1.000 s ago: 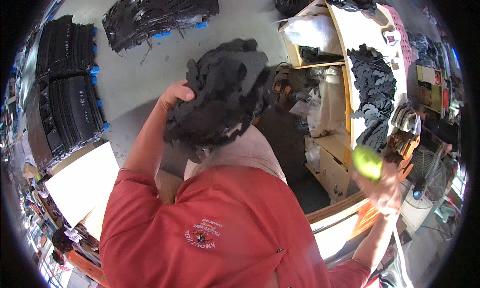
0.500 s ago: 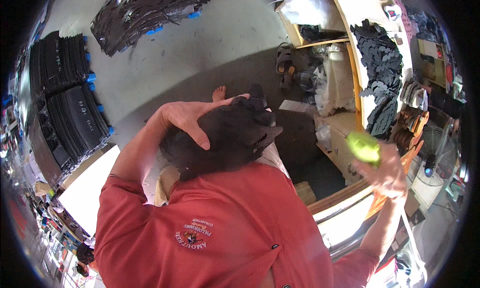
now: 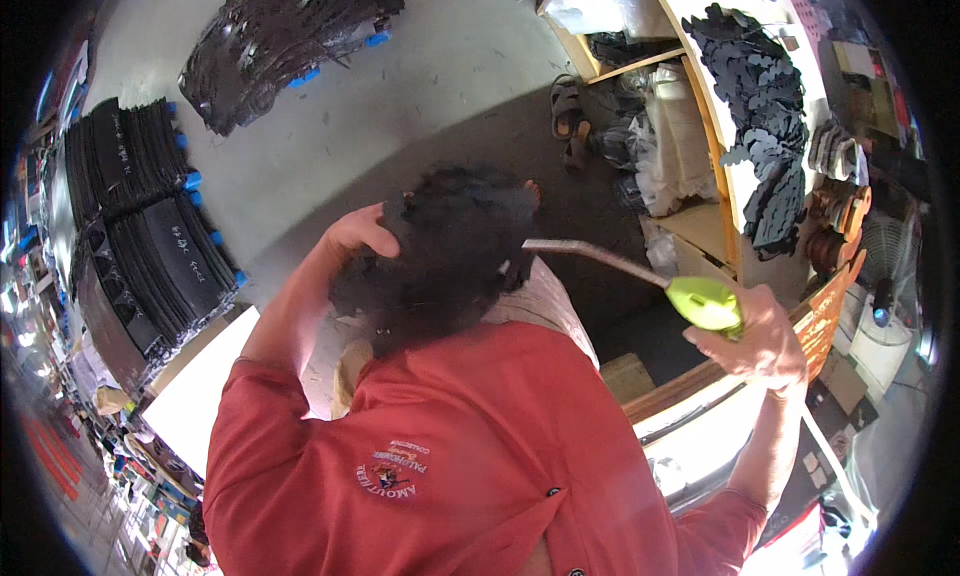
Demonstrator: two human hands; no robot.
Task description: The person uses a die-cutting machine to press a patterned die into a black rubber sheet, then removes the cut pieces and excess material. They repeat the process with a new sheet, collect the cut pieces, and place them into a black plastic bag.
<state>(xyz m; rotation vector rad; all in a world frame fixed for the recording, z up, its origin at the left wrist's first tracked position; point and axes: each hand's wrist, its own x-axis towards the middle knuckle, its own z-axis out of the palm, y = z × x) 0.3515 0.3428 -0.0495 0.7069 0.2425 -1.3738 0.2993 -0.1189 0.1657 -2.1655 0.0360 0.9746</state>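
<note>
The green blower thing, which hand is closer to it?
Right. The right hand grips the green blower; the left hand is far off, pressing the black pile.

Black cut-out bundle (image 3: 455, 251) raised over lap; green-handled nozzle (image 3: 640, 276) pointing at it

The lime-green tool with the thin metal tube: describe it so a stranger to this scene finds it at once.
Start at the curved pale wooden workbench on the right, strewn with dark cut-out pieces. Just below its near end, the right hand grips the lime-green tool. Its thin metal tube points left toward the black bundle in the left hand; nothing nearby is as bright.
</note>
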